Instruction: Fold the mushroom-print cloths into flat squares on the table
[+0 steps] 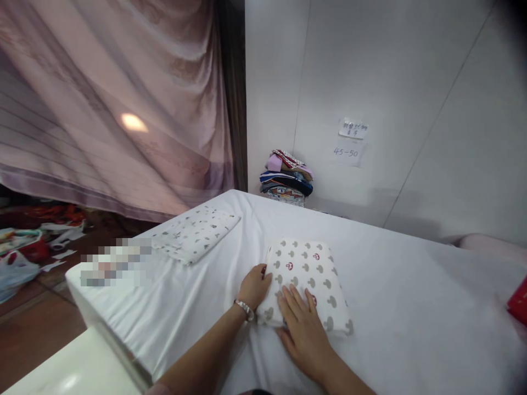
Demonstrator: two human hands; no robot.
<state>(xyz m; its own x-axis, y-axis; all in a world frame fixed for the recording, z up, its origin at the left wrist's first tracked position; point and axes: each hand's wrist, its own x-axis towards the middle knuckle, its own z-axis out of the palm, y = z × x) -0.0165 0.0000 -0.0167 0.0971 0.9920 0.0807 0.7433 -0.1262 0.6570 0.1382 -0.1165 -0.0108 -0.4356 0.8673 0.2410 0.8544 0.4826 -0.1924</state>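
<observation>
A folded white cloth with grey and red mushroom prints (313,269) lies on the white sheet of the table (411,318). My left hand (255,286), with a watch on the wrist, rests against the cloth's left edge, fingers curled onto it. My right hand (302,329) lies flat on the cloth's near part, fingers stretched out and pressing down. A second folded cloth with small grey prints (195,233) lies to the left, apart from both hands.
A stack of folded colourful clothes (286,178) sits at the far corner by the white wall. Paper notes (349,142) hang on the wall. A pink curtain (115,104) hangs at left. A red thing (519,302) shows at the right edge. Clutter lies on the floor (24,252).
</observation>
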